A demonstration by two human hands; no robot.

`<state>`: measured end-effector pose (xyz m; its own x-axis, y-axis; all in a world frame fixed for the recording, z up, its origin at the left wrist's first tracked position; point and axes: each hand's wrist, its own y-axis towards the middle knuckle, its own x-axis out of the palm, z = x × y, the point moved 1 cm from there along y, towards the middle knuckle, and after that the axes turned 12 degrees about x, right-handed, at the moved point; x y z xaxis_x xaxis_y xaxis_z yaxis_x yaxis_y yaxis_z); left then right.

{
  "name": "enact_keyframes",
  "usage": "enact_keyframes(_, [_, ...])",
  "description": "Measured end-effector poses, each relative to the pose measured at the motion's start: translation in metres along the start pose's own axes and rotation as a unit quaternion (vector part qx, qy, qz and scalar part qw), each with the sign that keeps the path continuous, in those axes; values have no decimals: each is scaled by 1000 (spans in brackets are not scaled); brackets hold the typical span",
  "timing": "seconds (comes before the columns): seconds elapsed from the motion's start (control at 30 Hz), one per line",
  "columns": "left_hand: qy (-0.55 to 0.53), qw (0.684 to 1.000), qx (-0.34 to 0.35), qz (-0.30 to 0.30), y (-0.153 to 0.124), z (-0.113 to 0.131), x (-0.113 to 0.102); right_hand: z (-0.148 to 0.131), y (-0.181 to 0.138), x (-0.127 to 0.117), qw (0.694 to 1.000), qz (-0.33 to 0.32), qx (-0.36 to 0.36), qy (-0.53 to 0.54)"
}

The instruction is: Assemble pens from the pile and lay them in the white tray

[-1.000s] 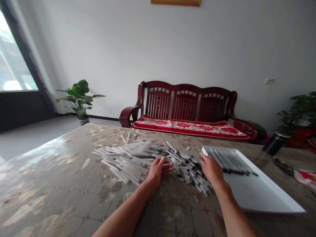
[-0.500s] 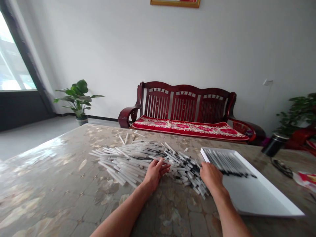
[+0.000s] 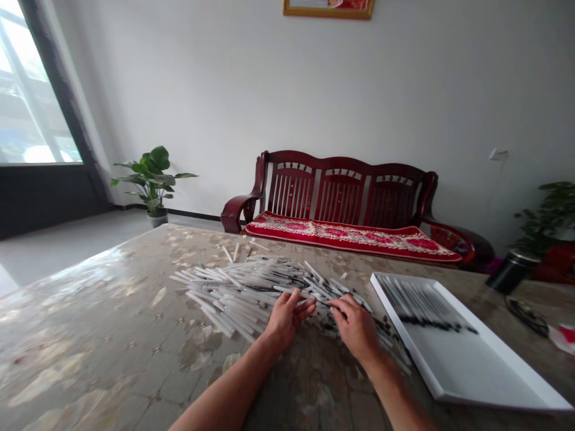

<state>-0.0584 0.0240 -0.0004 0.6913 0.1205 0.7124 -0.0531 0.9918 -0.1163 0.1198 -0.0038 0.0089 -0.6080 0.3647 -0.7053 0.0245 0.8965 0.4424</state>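
Note:
In the head view my left hand (image 3: 290, 320) pinches a slim whitish pen barrel (image 3: 306, 294) between thumb and fingers, above a loose pile. My right hand (image 3: 357, 329) is closed on a thin dark pen part (image 3: 324, 303) whose tip points at the barrel. The two ends meet or nearly meet; which, I cannot tell. Under and left of my hands lie many whitish pen barrels (image 3: 238, 305). Black-ended pieces (image 3: 384, 326) are heaped by my right hand, partly covered by it. A shallow white tray (image 3: 485, 365) at the right holds a row of black-ended pens (image 3: 426, 302).
A patterned table (image 3: 112, 335) carries everything. At its right stand a dark cylinder (image 3: 512, 270) and a coiled black cable (image 3: 525, 317). Behind it are a red wooden bench (image 3: 341, 191) with a patterned cover, and a potted plant (image 3: 155, 179).
My right hand has moved left from the heap beside the tray to my left hand, bringing the dark pen part. My left hand stays over the pile. The view has shifted slightly.

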Motion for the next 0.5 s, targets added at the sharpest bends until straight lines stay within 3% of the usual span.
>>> enact_keyframes(0.33, [45, 998, 26, -35, 4, -8, -4, -4, -3, 0, 997, 28, -45, -51])
enact_keyframes(0.5, [51, 998, 27, -39, 0, -8, -3, -8, -3, 1, 998, 40, -26, -34])
